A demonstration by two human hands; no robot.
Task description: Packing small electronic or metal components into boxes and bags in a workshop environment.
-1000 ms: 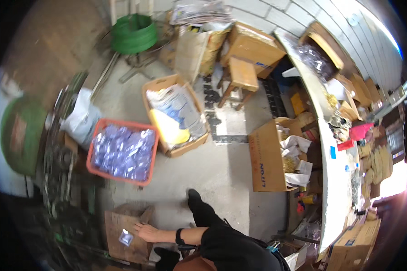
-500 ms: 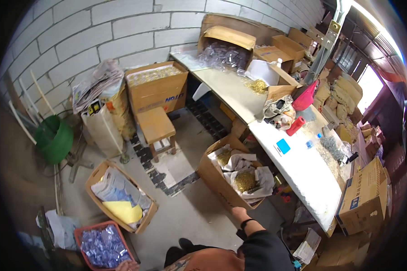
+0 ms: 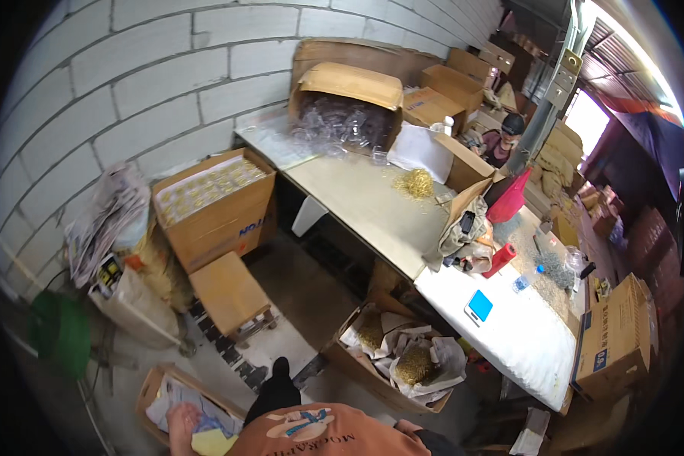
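Note:
My left hand (image 3: 182,419) hangs over a low carton (image 3: 146,414) at the lower left, which has printed paper and a yellow sheet (image 3: 214,442) in it. Its fingers look loosely spread with nothing visible in them; whether they touch the paper I cannot tell. Close to my body, my right hand (image 3: 407,427) shows only in part and its fingers are hidden. Ahead of it stands an open carton (image 3: 357,372) lined with white cloth, holding heaps of small gold-coloured pieces (image 3: 416,366).
A wooden stool (image 3: 228,292) stands before a tall carton (image 3: 224,216) filled with rows of gold-topped pieces. Along the right runs a long worktable (image 3: 342,182) bearing a gold heap (image 3: 416,182), a carton of clear plastic (image 3: 349,114) and a blue-screened device (image 3: 479,305). Another person (image 3: 501,142) is behind it.
My view has moved forward and turned. My right hand has drawn back from the lined carton's edge to my body. My left hand is now over the paper-filled carton; the red basket has left view.

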